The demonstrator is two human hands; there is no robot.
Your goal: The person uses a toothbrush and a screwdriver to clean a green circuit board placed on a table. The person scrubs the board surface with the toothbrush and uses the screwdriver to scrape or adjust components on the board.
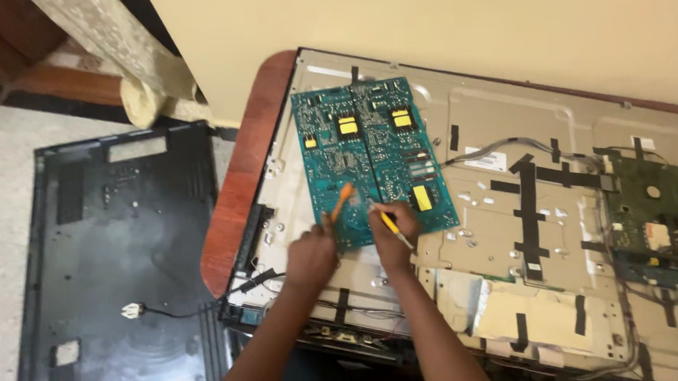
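A large teal circuit board [368, 154] with yellow parts lies on the metal back of an opened flat-screen television [511, 228]. My left hand [311, 254] rests at the board's lower edge and grips an orange-handled tool [342, 199] whose tip points onto the board. My right hand [395, 230] sits beside it, holding a yellow-handled tool [391, 225] against the board's lower middle. Both hands are close together, almost touching.
A smaller green board [654, 220] sits at the television's right end, with cables and black tape strips [529, 204] across the panel. The television lies on a reddish wooden table [238, 180]. Its removed black back cover [118, 256] lies on the floor at left.
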